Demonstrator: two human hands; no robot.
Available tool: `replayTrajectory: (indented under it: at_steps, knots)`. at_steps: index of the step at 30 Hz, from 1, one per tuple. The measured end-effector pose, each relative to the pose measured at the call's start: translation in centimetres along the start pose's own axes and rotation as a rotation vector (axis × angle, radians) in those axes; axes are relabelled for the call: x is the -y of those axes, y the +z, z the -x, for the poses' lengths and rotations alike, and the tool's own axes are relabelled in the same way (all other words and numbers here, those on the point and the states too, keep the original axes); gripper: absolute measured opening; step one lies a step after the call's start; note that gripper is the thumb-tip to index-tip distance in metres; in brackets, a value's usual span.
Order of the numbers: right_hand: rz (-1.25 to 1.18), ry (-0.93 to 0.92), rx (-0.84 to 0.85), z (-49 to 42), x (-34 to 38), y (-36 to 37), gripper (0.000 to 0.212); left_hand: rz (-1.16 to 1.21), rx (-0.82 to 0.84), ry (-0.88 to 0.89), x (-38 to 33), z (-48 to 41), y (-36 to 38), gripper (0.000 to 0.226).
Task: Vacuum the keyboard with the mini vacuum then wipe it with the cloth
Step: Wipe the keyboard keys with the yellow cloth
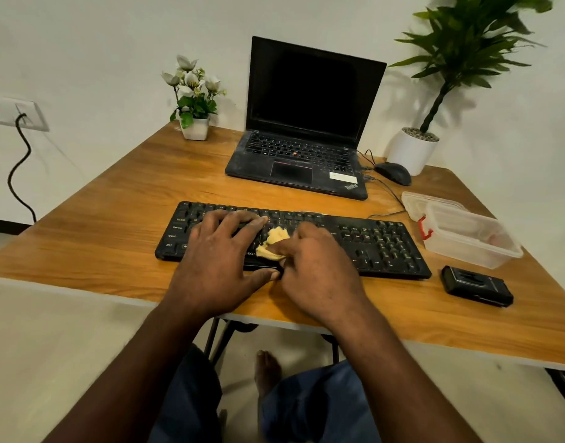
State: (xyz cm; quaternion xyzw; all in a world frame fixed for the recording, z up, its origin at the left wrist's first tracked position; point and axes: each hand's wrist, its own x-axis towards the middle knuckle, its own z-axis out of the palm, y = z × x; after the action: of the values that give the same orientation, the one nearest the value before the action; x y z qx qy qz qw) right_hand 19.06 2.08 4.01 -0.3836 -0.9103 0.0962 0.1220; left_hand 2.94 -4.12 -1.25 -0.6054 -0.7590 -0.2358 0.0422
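A wide black plastic keyboard [370, 241] with white key legends lies across the near part of a brown wood-grain table [114, 219], its long side roughly parallel to the table's front edge. The left hand [217, 257] rests flat on the keyboard's left half, fingers spread and straight over the keys, with the thumb reaching along the keyboard's front edge. The right hand [316, 270] sits over the keyboard's middle, just beside the left hand, its fingers curled down and clamped on a small crumpled pale-yellow cloth [273, 243]. The cloth is bunched between the two hands and pressed against the keys around the centre of the keyboard. Just off the keyboard's right end, toward the front, lies a small black rectangular mini vacuum [476, 286], flat on the table and touched by neither hand. Behind the vacuum, also off the keyboard's right end, stands a clear plastic storage box [466, 238] with a red latch. Beyond the keyboard's far edge stands an open black laptop [306, 123] with a dark screen, and to the right of it a black corded mouse [393, 173]. Far beyond the keyboard's left half sits a small white pot of white flowers [194, 100]; far beyond its right end stands a leafy green plant in a round white pot [412, 151].
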Motion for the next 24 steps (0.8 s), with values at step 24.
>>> replayTrajectory:
  at_steps: [24]
  knots:
    - [0.019,0.23,-0.089,-0.6,-10.2,-3.1,0.042,-0.037,-0.045,0.149,-6.6,-2.1,3.2,0.082]
